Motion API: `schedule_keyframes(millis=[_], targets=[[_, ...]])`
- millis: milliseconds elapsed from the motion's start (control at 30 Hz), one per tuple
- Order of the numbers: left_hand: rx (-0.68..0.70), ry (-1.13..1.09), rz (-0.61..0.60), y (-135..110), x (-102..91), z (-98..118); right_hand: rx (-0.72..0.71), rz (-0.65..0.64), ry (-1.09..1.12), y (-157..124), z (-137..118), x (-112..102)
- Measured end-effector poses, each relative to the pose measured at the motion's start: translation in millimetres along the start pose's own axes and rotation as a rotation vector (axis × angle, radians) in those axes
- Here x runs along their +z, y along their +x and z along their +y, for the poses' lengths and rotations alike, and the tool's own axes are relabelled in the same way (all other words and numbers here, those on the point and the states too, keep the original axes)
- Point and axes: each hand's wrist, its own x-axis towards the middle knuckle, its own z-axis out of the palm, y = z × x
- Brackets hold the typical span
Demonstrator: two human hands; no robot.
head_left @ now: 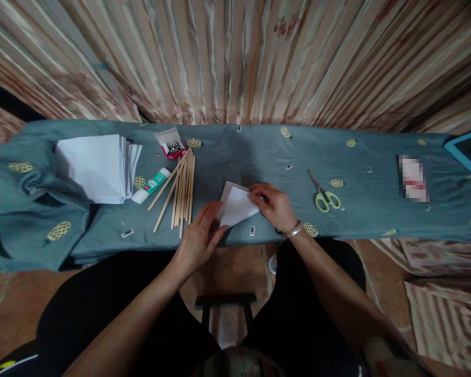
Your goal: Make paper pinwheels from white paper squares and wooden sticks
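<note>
A small folded sheet of white paper [238, 207] lies at the front middle of the cloth-covered table, one flap turned over the rest. My left hand [201, 230] holds its left corner, with the thumb along the lower edge and the fingers at the side. At the upper right edge, my right hand [273, 206] pinches the paper between thumb and fingers. Left of the paper lie several thin wooden sticks [183, 191], bunched and partly crossed. Scissors with green handles [324, 196] rest to the right of my right hand, their blades slightly apart.
A stack of white paper [92, 167] lies at the left, beside a green and white glue tube [152, 186]. Behind the sticks stands an open red box [173, 146] of small metal pieces. A blurred packet [413, 179] and a blue-framed device [469, 151] are far right.
</note>
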Motion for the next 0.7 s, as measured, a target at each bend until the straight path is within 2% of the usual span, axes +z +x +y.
schedule_keyframes(millis=[133,267,433,700], targets=[[0.213,0.176,-0.017,2.6,1.7,13.7,-0.016,0.043,-0.058,6.8,1.2,9.0],[0.322,0.287,-0.103,1.3,14.9,28.0,-0.008,0.097,-0.105,10.3,1.5,15.8],[0.304,0.363,-0.164,1.8,30.0,28.4,-0.011,0.113,-0.132,12.7,1.3,18.6],[0.268,0.373,-0.226,2.2,32.3,25.2,-0.022,0.137,-0.149,15.2,0.2,19.8]])
